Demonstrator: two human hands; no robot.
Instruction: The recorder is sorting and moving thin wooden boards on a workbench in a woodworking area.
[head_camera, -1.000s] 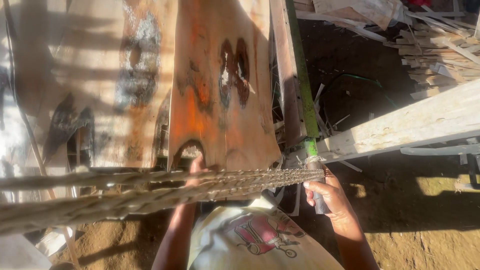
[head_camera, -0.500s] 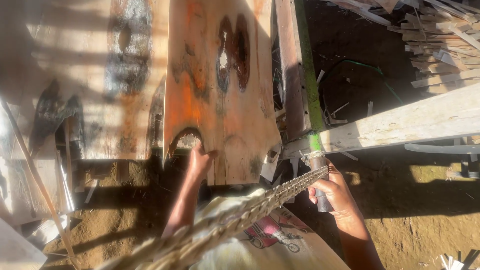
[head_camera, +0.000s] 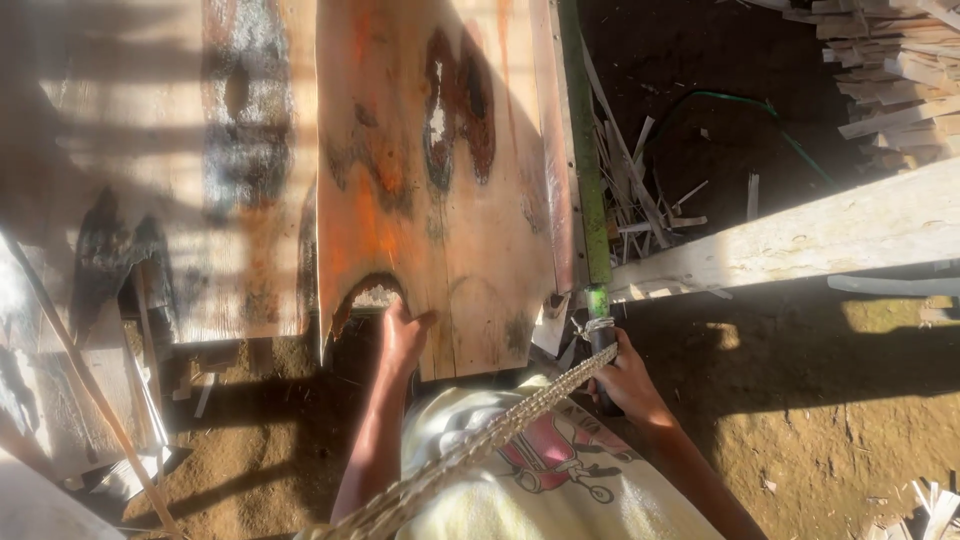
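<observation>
Head view, looking straight down. Left hand (head_camera: 402, 335), centre of frame: fingers curled over the lower edge of a stained orange wooden plank (head_camera: 440, 180), gripping it beside a dark notch in that edge. The plank runs from centre frame up to the top edge, with dark blotches near its upper middle. A second, paler plank (head_camera: 170, 170) lies alongside in the upper left, marked with black patches.

Right hand (head_camera: 628, 378), lower centre-right: fingers closed around the dark lower end of a green pole (head_camera: 583, 150), which rises along the plank's right edge to the top of frame. A braided rope (head_camera: 480, 450) runs from that grip diagonally to the bottom edge, across a pale printed shirt (head_camera: 560, 480). A pale beam (head_camera: 800, 240) crosses the right side; sandy ground (head_camera: 850, 420) lies below it.
</observation>
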